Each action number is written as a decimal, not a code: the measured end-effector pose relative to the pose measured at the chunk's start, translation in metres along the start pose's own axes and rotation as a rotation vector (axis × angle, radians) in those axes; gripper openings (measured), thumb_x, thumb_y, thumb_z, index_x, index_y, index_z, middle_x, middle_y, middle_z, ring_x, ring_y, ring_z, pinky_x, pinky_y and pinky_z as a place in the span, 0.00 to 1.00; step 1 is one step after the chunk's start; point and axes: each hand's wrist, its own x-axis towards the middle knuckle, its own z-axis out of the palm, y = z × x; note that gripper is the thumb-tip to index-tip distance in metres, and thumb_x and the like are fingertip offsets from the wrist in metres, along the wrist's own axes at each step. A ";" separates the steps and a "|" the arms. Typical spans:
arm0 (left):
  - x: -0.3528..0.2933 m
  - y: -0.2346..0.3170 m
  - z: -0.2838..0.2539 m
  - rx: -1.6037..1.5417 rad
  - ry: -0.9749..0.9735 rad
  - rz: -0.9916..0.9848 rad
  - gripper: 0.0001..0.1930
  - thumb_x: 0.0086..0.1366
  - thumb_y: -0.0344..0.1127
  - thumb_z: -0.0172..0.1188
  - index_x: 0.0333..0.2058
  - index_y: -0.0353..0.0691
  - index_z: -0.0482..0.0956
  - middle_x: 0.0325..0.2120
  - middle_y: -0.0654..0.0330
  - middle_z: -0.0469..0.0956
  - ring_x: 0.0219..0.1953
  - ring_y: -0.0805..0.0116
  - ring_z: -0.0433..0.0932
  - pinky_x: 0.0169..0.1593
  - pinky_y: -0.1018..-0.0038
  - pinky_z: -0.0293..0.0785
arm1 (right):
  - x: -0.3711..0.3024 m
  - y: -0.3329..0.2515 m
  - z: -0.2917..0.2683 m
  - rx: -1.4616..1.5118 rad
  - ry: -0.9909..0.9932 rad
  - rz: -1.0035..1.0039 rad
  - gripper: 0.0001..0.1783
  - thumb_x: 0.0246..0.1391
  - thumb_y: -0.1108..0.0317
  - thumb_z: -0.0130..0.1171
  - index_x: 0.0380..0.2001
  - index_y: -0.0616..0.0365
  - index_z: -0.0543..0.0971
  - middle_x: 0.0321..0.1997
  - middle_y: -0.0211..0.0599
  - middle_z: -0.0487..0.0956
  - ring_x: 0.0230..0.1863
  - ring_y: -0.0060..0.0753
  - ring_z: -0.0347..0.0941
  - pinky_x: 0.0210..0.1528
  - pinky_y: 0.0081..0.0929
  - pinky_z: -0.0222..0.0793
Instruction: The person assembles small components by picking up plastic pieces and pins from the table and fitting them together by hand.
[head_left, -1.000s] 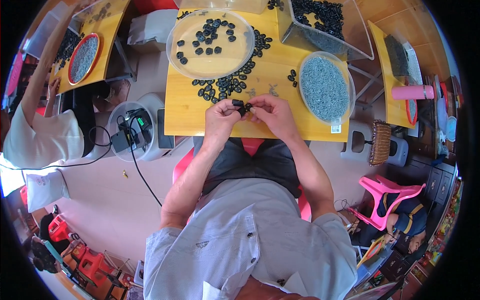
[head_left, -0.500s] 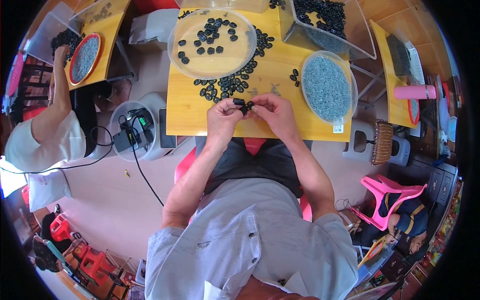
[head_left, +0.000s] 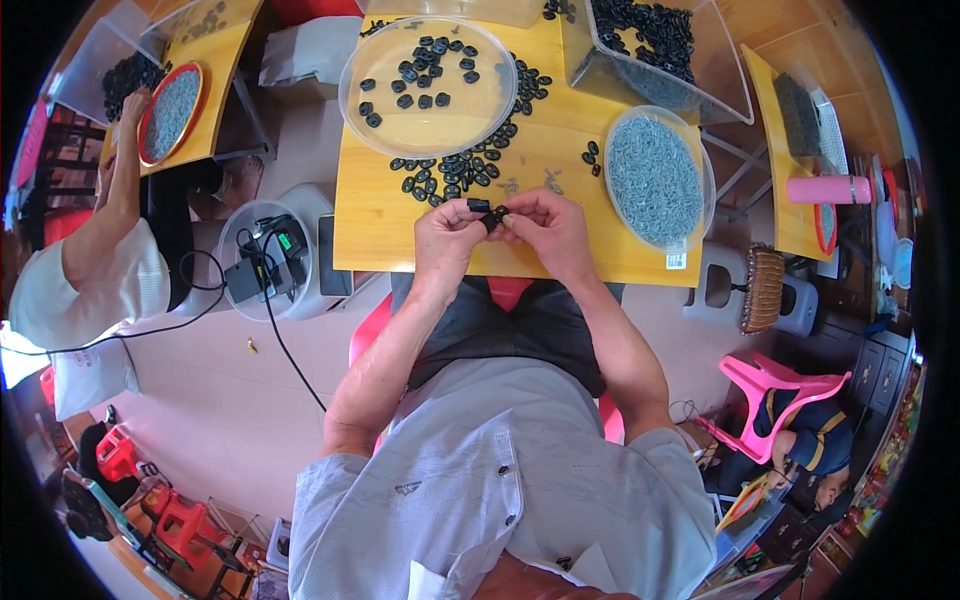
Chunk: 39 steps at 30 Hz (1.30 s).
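Note:
Over the table's near edge, my left hand (head_left: 443, 243) pinches a small black plastic part (head_left: 492, 220), with a black sleeve (head_left: 479, 205) around one of its fingertips. My right hand (head_left: 553, 232) meets it from the other side, thumb and fingers closed on the same part; anything smaller between them is hidden. Just beyond my hands lie many loose black oval parts (head_left: 451, 178) in a heap. A few small metal screws (head_left: 552, 181) rest on the wood nearby. Further off, a round clear tray (head_left: 362, 132) holds several more black pieces.
At right stands a round tub of silvery screws (head_left: 654, 178); behind it is a clear bin (head_left: 640, 85) with black parts. A bucket with chargers (head_left: 268, 262) sits left of the yellow table (head_left: 375, 220). Another person (head_left: 95, 265) works at the left table. A pink stool (head_left: 775, 395) is at right.
My hands keep the same pinch on the black part, almost unmoved. The view has shifted slightly. At the left table, the other person's hand has moved a little toward the red-rimmed tray.

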 end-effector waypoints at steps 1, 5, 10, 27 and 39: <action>0.000 0.000 -0.001 -0.001 0.001 0.001 0.07 0.60 0.17 0.56 0.36 0.30 0.79 0.32 0.55 0.83 0.32 0.71 0.81 0.41 0.79 0.78 | 0.001 0.000 -0.002 -0.001 -0.001 0.000 0.08 0.55 0.81 0.57 0.39 0.68 0.78 0.31 0.36 0.82 0.30 0.21 0.79 0.34 0.17 0.74; 0.000 -0.001 -0.002 0.032 -0.028 -0.021 0.07 0.60 0.17 0.57 0.37 0.29 0.79 0.33 0.55 0.83 0.33 0.71 0.81 0.40 0.78 0.78 | 0.000 -0.006 -0.007 -0.065 -0.048 0.014 0.08 0.56 0.80 0.57 0.40 0.68 0.78 0.31 0.36 0.82 0.30 0.21 0.79 0.34 0.17 0.75; -0.002 0.003 0.000 0.000 -0.028 -0.018 0.08 0.59 0.16 0.56 0.37 0.30 0.79 0.33 0.55 0.83 0.33 0.71 0.81 0.40 0.78 0.78 | 0.000 -0.006 -0.009 -0.041 -0.064 0.025 0.08 0.57 0.80 0.55 0.40 0.68 0.79 0.31 0.36 0.82 0.30 0.21 0.78 0.34 0.17 0.75; -0.003 0.002 0.001 0.012 -0.042 -0.013 0.08 0.60 0.17 0.57 0.38 0.30 0.78 0.32 0.56 0.82 0.34 0.71 0.82 0.40 0.78 0.78 | -0.001 -0.003 -0.005 -0.046 -0.034 0.013 0.09 0.57 0.81 0.55 0.40 0.68 0.79 0.32 0.38 0.82 0.32 0.22 0.79 0.35 0.18 0.75; -0.004 0.008 -0.001 0.758 -0.278 0.248 0.16 0.54 0.19 0.62 0.43 0.32 0.78 0.31 0.56 0.80 0.30 0.72 0.81 0.36 0.76 0.78 | 0.001 -0.016 -0.029 -0.106 -0.151 0.160 0.09 0.51 0.79 0.61 0.35 0.63 0.73 0.27 0.32 0.77 0.25 0.19 0.74 0.28 0.18 0.70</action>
